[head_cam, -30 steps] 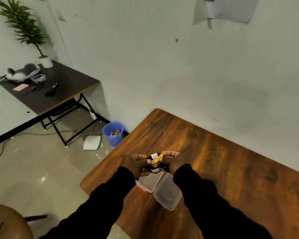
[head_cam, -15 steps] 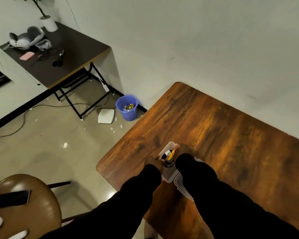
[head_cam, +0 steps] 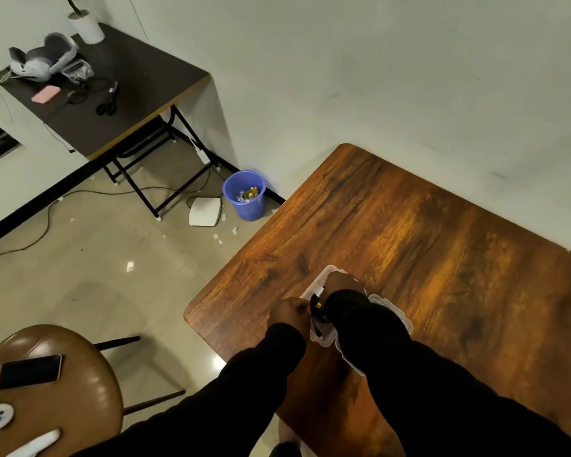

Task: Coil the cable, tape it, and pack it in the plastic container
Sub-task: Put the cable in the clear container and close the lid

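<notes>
A clear plastic container (head_cam: 317,281) stands on the wooden table (head_cam: 426,252) near its left front corner. Its clear lid (head_cam: 394,311) lies just to the right, mostly under my right sleeve. A coiled black cable (head_cam: 317,310) with a yellow band sits inside the container. My left hand (head_cam: 289,313) is at the container's left edge, fingers closed by the coil. My right hand (head_cam: 343,283) reaches over the container from the right and presses on the coil. How each hand grips the cable is partly hidden.
A brown stool (head_cam: 47,384) at the lower left carries a black phone (head_cam: 30,371) and white items. On the floor stand a blue bin (head_cam: 245,194) and a white device (head_cam: 205,211). A dark folding table (head_cam: 103,90) with scissors and clutter is at the far left.
The view has tilted downward. My hands carried the coiled cable from above the table down into the container and now hold it low inside.
</notes>
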